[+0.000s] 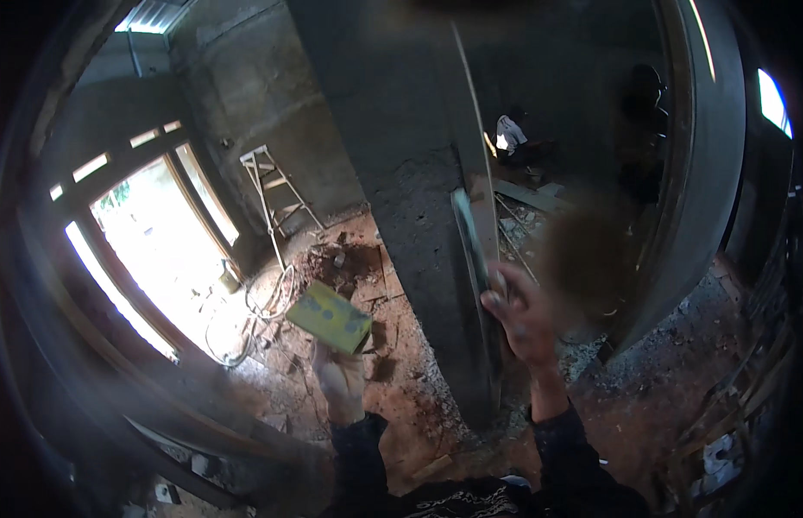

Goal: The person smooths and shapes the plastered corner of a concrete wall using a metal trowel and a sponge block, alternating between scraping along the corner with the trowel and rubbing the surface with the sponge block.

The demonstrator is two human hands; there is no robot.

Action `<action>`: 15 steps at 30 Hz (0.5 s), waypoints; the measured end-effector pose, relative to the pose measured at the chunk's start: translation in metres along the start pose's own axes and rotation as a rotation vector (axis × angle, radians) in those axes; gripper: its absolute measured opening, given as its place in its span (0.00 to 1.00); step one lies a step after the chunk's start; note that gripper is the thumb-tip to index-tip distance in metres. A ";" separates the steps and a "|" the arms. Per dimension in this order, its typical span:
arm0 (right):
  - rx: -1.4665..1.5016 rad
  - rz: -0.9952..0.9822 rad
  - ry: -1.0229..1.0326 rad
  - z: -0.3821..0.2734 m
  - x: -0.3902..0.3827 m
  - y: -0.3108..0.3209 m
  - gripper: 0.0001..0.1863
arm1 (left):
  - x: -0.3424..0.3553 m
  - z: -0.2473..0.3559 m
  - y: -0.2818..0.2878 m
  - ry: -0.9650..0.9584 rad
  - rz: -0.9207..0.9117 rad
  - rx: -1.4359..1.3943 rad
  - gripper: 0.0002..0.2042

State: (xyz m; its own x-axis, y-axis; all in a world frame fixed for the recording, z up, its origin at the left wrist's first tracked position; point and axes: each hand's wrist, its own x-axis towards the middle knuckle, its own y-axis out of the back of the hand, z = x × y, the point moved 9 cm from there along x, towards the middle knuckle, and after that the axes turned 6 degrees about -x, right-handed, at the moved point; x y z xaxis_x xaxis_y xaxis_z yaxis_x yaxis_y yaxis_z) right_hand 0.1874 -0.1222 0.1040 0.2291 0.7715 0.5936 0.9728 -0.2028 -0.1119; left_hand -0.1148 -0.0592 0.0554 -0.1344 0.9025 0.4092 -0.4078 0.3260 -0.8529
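My left hand [336, 380] is closed on a yellow-green rectangular board [328, 315] with grey stains, held low to the left of a grey column. My right hand [522, 319] grips a long, narrow tool [466, 220] with a pale greenish edge, which lies along the column's right side, apparently against it. The column [401, 224] has dark, rough plaster on that part. A thin pale vertical strip [475, 112] runs up its right edge.
At the left, a bright doorway [147, 224], a stepladder [276, 186] and coiled hose [263, 306] stand over rubble-strewn floor. Beyond the column, a person in white [511, 135] crouches near planks [531, 196]; another, shadowy person [639, 104] is by the right frame [716, 173]. A smudge blurs the right middle.
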 end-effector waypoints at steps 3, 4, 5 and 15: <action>0.137 0.162 0.106 -0.017 0.050 -0.014 0.20 | -0.010 0.017 0.034 0.005 -0.007 0.011 0.21; -0.094 0.258 0.278 -0.038 0.060 -0.017 0.21 | -0.011 0.022 0.041 0.019 -0.085 0.080 0.21; -0.338 0.358 0.445 -0.060 0.067 -0.020 0.22 | -0.016 0.023 0.043 0.022 -0.091 0.088 0.21; -0.444 0.480 0.717 -0.071 0.131 -0.041 0.23 | -0.056 0.062 0.086 -0.096 0.332 0.274 0.20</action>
State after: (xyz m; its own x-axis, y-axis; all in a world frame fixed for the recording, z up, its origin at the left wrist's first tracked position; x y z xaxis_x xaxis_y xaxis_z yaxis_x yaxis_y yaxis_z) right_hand 0.1751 -0.0555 0.2435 0.3802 0.0255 0.9245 0.6458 -0.7229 -0.2456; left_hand -0.1981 -0.0993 -0.0212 -0.3768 0.9112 0.1666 -0.5510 -0.0759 -0.8310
